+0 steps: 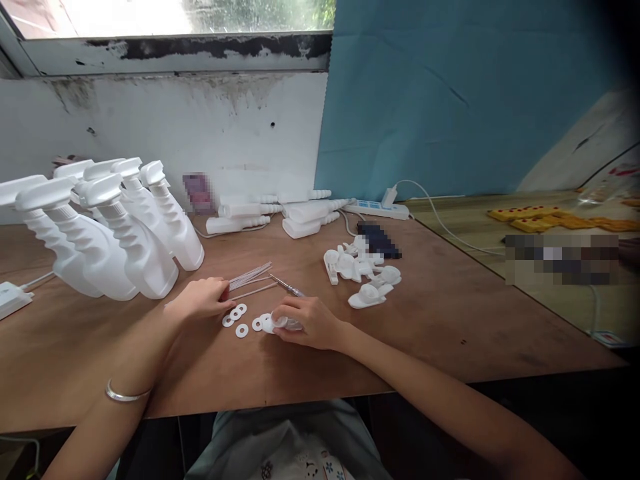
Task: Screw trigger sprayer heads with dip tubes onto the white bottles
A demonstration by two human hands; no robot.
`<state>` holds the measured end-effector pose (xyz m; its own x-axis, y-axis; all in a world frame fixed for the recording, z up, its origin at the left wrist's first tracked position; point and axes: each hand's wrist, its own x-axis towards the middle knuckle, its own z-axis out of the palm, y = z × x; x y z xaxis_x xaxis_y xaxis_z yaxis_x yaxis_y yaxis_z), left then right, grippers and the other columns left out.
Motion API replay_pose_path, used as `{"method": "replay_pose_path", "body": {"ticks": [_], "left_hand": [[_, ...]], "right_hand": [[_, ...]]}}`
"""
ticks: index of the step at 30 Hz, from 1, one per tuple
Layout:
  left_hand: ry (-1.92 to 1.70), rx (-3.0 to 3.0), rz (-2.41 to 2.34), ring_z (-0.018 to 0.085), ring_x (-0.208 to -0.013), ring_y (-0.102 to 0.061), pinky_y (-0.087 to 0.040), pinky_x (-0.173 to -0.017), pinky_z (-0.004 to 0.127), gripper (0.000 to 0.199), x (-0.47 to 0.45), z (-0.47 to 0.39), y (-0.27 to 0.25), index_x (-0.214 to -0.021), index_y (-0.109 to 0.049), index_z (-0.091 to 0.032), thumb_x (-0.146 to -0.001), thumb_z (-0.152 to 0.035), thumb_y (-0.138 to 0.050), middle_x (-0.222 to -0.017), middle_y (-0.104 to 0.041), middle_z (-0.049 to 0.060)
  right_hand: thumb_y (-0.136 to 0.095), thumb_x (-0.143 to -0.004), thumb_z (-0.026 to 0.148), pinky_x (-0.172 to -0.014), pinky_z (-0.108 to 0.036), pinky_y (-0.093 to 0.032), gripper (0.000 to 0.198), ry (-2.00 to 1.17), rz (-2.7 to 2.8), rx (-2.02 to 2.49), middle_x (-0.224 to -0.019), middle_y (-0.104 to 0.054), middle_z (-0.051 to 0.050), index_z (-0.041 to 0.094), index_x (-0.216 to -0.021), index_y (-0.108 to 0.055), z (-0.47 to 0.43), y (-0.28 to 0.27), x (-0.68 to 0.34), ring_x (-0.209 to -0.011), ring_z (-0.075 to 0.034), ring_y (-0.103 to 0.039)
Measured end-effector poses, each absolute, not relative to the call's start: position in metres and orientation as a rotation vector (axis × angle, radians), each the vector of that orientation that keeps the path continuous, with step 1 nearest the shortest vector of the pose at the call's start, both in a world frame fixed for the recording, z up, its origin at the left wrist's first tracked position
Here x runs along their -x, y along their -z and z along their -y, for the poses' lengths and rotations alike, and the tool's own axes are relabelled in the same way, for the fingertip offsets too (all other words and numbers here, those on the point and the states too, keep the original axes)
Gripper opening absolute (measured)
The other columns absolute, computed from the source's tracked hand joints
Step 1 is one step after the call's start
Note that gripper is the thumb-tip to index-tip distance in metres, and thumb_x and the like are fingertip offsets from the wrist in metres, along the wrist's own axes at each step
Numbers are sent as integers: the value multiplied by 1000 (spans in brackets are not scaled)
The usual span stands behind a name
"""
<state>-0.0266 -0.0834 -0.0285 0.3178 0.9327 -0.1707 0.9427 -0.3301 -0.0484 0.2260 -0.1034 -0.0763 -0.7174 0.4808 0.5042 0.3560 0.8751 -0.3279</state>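
Thin white tubes (pixel 250 275) lie in a loose bundle on the brown table. My left hand (pixel 203 298) is at their near ends, its fingers and thumb closed on an end of a tube. My right hand (pixel 313 323) is closed around a white spray trigger head (pixel 281 321), mostly hidden by the fingers. Flat white ring washers (pixel 242 331) are scattered between my hands, some against the held head. Just beyond my right hand lies a slim metal-ended tool (pixel 287 285). More white spray trigger heads (pixel 370 295) are piled to the right.
White spray bottles (pixel 150 260) with heads on stand at the left. Bottles without heads (pixel 305 212) lie along the wall. A power strip (pixel 383 209), its cable and a dark blurred object (pixel 379 240) are at the back right. Yellow pieces (pixel 545 219) lie on another surface.
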Motion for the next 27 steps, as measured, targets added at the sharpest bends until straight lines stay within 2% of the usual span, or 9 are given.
{"method": "replay_pose_path", "body": {"ticks": [4, 12, 17, 19, 21, 24, 27], "left_hand": [[333, -2409, -1827, 21, -72, -59, -35, -54, 27, 24, 31, 88, 21, -73, -56, -21, -72, -44, -49, -83, -64, 5], [367, -2315, -1749, 20, -70, -57, -36, -55, 26, 11, 37, 87, 23, -66, -60, -21, -67, -31, -56, -76, -64, 4], [199, -2343, -1655, 17, -62, -55, -37, -54, 25, 15, 38, 88, 14, -66, -56, -19, -76, -27, -47, -70, -62, 3], [46, -2350, -1584, 14, -63, -55, -39, -55, 24, 19, 38, 87, 10, -73, -54, -19, -82, -31, -42, -70, -60, 1], [-286, -2287, -1435, 13, -62, -55, -43, -55, 23, 18, 35, 87, 10, -79, -51, -19, -85, -34, -42, -70, -59, 0], [-854, -2035, -1098, 12, -63, -58, -49, -59, 25, 15, 21, 89, 17, -81, -49, -17, -83, -32, -50, -74, -61, 2], [-1134, -1812, -872, 15, -71, -63, -54, -65, 30, 12, 1, 98, 25, -82, -50, -15, -81, -26, -55, -79, -64, 5]], "right_hand": [[-52, -83, 33, -60, -21, -42, 15, -257, 2443, 593, -81, -61, -2, 20, -89, -57, 104, 79, -226, -68, -12, -57], [-51, -84, 29, -67, -22, -45, 21, -323, 2440, 519, -89, -64, -4, 19, -101, -52, 100, 84, -229, -78, -13, -60], [-50, -84, 29, -67, -24, -46, 21, -331, 2451, 520, -90, -65, -4, 19, -102, -53, 101, 82, -229, -79, -14, -61], [-51, -84, 30, -67, -24, -46, 21, -345, 2453, 528, -93, -65, -4, 19, -102, -53, 101, 82, -229, -79, -15, -61], [-51, -83, 30, -68, -25, -47, 21, -363, 2448, 544, -95, -65, -4, 19, -101, -53, 101, 83, -229, -80, -15, -62], [-53, -82, 31, -69, -25, -47, 23, -395, 2431, 567, -97, -65, -4, 19, -101, -51, 101, 84, -228, -82, -15, -62], [-53, -82, 31, -70, -25, -47, 23, -410, 2421, 576, -96, -66, -4, 19, -101, -50, 102, 84, -226, -82, -15, -62]]}}
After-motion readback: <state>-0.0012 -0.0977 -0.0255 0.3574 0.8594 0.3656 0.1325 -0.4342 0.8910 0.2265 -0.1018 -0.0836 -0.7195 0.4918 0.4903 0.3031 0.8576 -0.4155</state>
